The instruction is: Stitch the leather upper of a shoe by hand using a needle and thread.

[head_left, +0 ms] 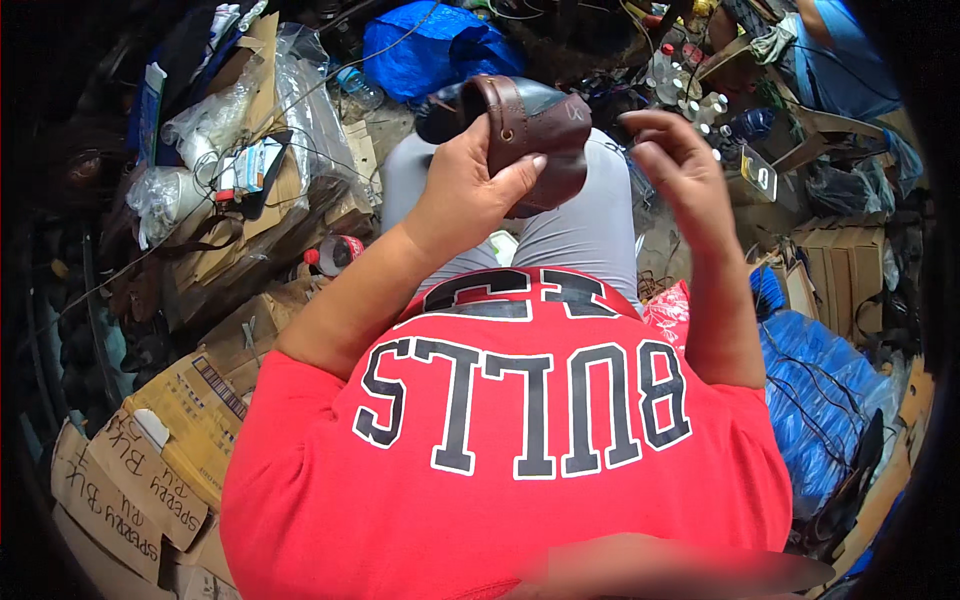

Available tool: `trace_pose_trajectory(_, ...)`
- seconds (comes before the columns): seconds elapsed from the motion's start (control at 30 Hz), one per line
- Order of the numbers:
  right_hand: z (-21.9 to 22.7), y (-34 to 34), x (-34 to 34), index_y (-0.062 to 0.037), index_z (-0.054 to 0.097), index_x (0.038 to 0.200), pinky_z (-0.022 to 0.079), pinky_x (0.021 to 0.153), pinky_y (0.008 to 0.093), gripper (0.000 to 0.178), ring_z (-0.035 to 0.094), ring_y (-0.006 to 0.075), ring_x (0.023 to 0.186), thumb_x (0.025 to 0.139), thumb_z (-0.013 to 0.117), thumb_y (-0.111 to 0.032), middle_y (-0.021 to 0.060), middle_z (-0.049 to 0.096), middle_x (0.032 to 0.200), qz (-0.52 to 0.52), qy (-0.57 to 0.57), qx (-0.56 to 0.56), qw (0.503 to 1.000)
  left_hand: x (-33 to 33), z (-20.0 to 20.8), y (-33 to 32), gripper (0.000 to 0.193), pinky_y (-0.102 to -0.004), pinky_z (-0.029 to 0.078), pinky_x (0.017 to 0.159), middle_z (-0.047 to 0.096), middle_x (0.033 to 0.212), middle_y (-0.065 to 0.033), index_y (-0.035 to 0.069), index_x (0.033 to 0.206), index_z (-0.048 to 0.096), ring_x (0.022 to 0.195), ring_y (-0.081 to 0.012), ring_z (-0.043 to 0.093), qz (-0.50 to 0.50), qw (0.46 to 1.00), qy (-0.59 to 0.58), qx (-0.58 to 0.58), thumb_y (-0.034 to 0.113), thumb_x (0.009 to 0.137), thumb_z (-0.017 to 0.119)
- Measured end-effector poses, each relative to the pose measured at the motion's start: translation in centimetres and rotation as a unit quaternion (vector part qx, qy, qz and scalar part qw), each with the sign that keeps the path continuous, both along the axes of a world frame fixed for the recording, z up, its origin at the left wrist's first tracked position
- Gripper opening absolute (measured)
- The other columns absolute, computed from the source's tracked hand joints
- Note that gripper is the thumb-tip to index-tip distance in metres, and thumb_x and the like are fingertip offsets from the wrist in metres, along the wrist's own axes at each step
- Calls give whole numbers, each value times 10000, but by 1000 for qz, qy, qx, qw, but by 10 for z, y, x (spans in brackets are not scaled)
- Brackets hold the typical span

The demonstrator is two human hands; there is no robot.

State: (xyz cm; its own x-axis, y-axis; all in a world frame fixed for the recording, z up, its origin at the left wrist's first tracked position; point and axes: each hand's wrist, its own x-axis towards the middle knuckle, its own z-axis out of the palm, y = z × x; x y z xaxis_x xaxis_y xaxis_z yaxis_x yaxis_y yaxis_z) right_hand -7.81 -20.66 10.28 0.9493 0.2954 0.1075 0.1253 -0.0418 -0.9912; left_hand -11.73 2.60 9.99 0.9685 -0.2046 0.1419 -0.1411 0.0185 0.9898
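Observation:
My left hand grips a dark brown leather shoe upper above my lap, with the thumb pressed on its near side. The upper has a metal eyelet, stitched seams and a darker lining, and a pale mark shows on its outside. I see no sole on the part that shows. To the right of it, my right hand is raised and apart from the leather. Its index finger and thumb are spaced, with nothing visible between them; the other fingers are partly hidden.
A blue plastic bag lies beyond my knees. Several small bottles stand at the far right. Flattened cardboard and clear plastic wrap are piled at the left. A red-labelled bottle lies beside my left leg, and blue plastic sheeting is at the right.

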Motion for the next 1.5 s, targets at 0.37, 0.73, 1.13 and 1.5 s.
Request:
trace_pose_trajectory(0.37,-70,68,10,-17,582,781,420,613,239,351,505,97,673,677,819,-255,23,575,712,22,39,-91,995,-15,-50,26,358,-361,446,885,621,1035,-180,-36,1133,501,981,-277,610,-3,997,50,-64,163,838,537)
trace_pose_trajectory(0.73,-73,113,22,-7,549,687,447,576,356,354,585,260,616,662,786,-269,131,579,642,-4,-30,-293,956,30,-106,28,454,-410,410,1005,543,1215,-182,-33,1213,495,1112,-280,548,-32,823,315,-472,253,937,277)
trace_pose_trajectory(1.13,-64,94,36,-20,590,802,425,567,231,267,504,59,642,719,788,-179,-13,566,672,100,82,-143,981,38,-100,42,412,-363,452,957,562,1164,-135,3,1193,494,1059,-234,569,-124,797,352,-476,311,924,448)
trace_pose_trajectory(1.5,-52,70,25,-81,496,740,354,613,198,261,433,40,671,765,740,-170,-60,473,694,203,152,22,967,52,-93,53,301,-278,520,750,636,1000,-68,29,1065,588,864,-146,631,-109,989,83,51,272,894,539)
